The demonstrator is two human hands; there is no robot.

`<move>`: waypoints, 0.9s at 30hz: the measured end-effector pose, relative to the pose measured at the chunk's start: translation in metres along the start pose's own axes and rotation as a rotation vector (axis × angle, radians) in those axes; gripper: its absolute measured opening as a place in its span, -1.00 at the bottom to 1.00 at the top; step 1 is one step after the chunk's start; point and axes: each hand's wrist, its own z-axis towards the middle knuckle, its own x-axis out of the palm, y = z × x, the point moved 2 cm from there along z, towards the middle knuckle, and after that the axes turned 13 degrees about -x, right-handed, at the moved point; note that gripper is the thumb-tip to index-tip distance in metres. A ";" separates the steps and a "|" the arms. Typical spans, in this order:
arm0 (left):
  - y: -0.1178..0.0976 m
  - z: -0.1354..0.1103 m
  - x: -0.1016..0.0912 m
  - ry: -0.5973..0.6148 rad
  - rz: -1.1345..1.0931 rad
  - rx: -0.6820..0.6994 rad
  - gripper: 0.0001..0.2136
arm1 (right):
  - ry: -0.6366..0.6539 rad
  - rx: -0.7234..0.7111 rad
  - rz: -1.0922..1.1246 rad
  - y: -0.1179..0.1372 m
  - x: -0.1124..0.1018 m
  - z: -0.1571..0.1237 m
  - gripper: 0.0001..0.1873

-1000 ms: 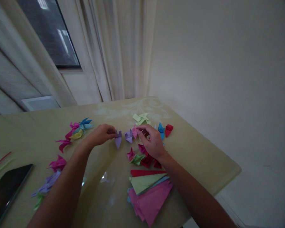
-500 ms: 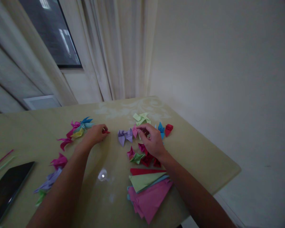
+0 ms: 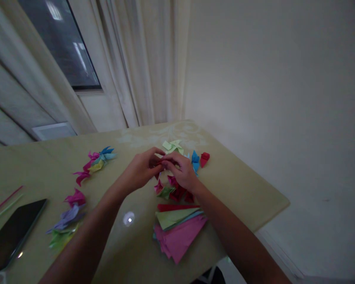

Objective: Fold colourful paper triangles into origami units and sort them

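- The left hand (image 3: pixel 144 169) and right hand (image 3: pixel 182 170) meet above the bench (image 3: pixel 239 193), tips almost together.
- Between them is a red piece (image 3: pixel 160 161) of folded paper; only a sliver shows, so I can't make out its shape.
- The left fingers are pinched nearly closed on it; the right thumb and forefinger are drawn in on its other end, the remaining right fingers curled out of my sight.
- Something small and dark pokes out under the left fingers; I can't tell whether it belongs to the same piece.
- Behind the right hand, a pale green star (image 3: pixel 173 146) is partly covered.
- Just right of that hand lie a blue fold (image 3: pixel 195 159) and a red fold (image 3: pixel 205 159).
- Nearer, a heap (image 3: pixel 174 192) of red, pink and green folds runs together, hard to count.
- Below it, a paper stack (image 3: pixel 179 238) is fanned out, its lower sheets mostly hidden.
- On the left, a green fold (image 3: pixel 60 238) is blurred, with yellow beside it at the left forearm.
- The black tablet (image 3: pixel 13 234) and two sticks (image 3: pixel 6 201) are cut off at the edge.
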 end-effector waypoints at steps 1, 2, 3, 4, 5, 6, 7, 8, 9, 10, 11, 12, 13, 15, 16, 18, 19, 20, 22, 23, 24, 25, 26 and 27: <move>0.000 -0.004 0.003 -0.005 -0.025 -0.010 -0.58 | 0.021 -0.029 -0.012 0.001 -0.001 0.002 -0.79; 0.002 -0.008 0.004 -0.018 -0.042 -0.020 -0.55 | 0.046 -0.045 -0.020 0.003 -0.003 0.003 -0.78; 0.006 -0.014 0.003 -0.038 -0.041 -0.027 -0.52 | 0.066 -0.047 -0.023 0.004 -0.006 0.005 -0.77; 0.010 -0.020 0.000 -0.069 -0.015 -0.033 -0.51 | 0.072 -0.031 -0.024 0.006 -0.010 0.006 -0.76; 0.017 -0.029 -0.005 -0.117 0.040 -0.044 -0.51 | 0.061 -0.001 -0.022 0.007 -0.016 0.006 -0.76; 0.027 -0.040 -0.011 -0.182 0.124 -0.060 -0.51 | 0.042 0.041 -0.013 0.008 -0.023 0.005 -0.76; 0.039 -0.053 -0.018 -0.254 0.233 -0.087 -0.52 | 0.021 0.091 0.009 0.008 -0.032 0.001 -0.78; 0.053 -0.068 -0.026 -0.345 0.355 -0.130 -0.52 | 0.004 0.144 0.041 0.008 -0.043 -0.004 -0.78; 0.071 -0.085 -0.035 -0.427 0.485 -0.172 -0.50 | -0.010 0.194 0.073 0.007 -0.054 -0.012 -0.77; 0.090 -0.103 -0.043 -0.505 0.611 -0.233 -0.46 | -0.020 0.241 0.100 0.005 -0.067 -0.022 -0.73; 0.110 -0.122 -0.051 -0.603 0.713 -0.337 -0.40 | -0.043 0.275 0.092 0.004 -0.080 -0.033 -0.70; 0.130 -0.140 -0.058 -0.648 0.775 -0.449 -0.33 | -0.085 0.303 0.047 0.002 -0.093 -0.046 -0.70; 0.149 -0.155 -0.064 -0.681 0.792 -0.560 -0.27 | -0.131 0.329 -0.008 0.000 -0.104 -0.059 -0.71; 0.176 -0.177 -0.069 -0.675 0.772 -0.667 -0.23 | -0.173 0.389 -0.105 -0.002 -0.121 -0.084 -0.70; 0.182 -0.182 -0.068 -0.655 0.755 -0.648 -0.26 | -0.183 0.407 -0.155 -0.002 -0.126 -0.095 -0.69; 0.183 -0.179 -0.064 -0.621 0.719 -0.548 -0.35 | -0.191 0.429 -0.251 -0.002 -0.130 -0.112 -0.68; 0.179 -0.173 -0.061 -0.613 0.695 -0.492 -0.39 | -0.194 0.435 -0.291 -0.001 -0.129 -0.118 -0.67; 0.173 -0.164 -0.058 -0.609 0.665 -0.447 -0.43 | -0.195 0.444 -0.320 -0.001 -0.128 -0.123 -0.66; 0.159 -0.143 -0.053 -0.593 0.589 -0.376 -0.51 | -0.193 0.466 -0.348 -0.002 -0.124 -0.128 -0.63; 0.152 -0.131 -0.051 -0.585 0.547 -0.348 -0.54 | -0.187 0.475 -0.353 -0.002 -0.123 -0.129 -0.61; 0.145 -0.119 -0.050 -0.582 0.509 -0.328 -0.56 | -0.183 0.481 -0.358 -0.003 -0.122 -0.129 -0.58; 0.140 -0.108 -0.049 -0.602 0.465 -0.307 -0.58 | -0.180 0.487 -0.365 -0.004 -0.122 -0.130 -0.55; 0.135 -0.098 -0.048 -0.621 0.424 -0.286 -0.59 | -0.181 0.492 -0.376 -0.004 -0.123 -0.130 -0.52; 0.132 -0.090 -0.047 -0.641 0.390 -0.269 -0.61 | -0.183 0.496 -0.391 -0.005 -0.124 -0.130 -0.49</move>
